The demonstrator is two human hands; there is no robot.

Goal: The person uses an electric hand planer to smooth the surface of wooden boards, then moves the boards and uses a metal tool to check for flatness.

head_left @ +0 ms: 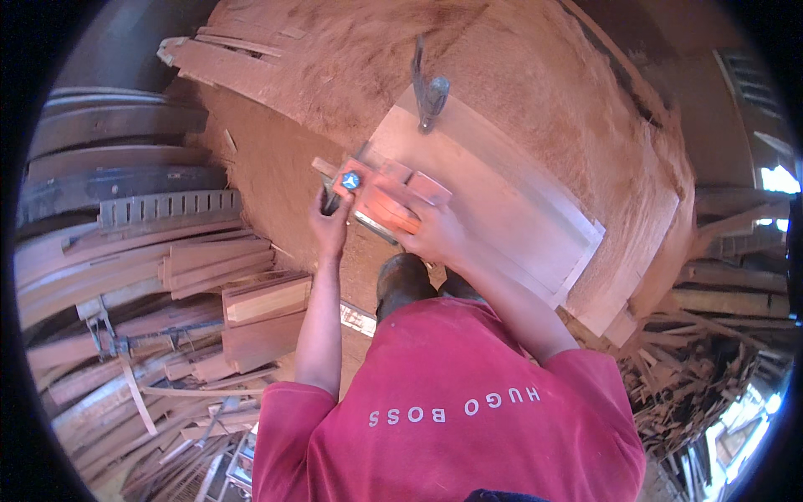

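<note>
An orange electric hand planer [389, 194] with a blue front knob [351, 181] rests at the near left edge of a broad wooden panel [493, 197]. My right hand [435, 233] is wrapped round its rear handle. My left hand [332, 216] grips the front end beside the blue knob, its fingers partly hidden. A dark clamp [431, 102] stands upright on the far left end of the panel. The planer's underside, and whether it is cutting, cannot be seen.
Reddish sawdust [535, 63] covers the surface around the panel. Stacked boards [222, 268] lie at left, with a metal bracket [102, 326] among them. Wood offcuts [686, 381] are heaped at right. A pale board [640, 263] lies beyond the panel's right end.
</note>
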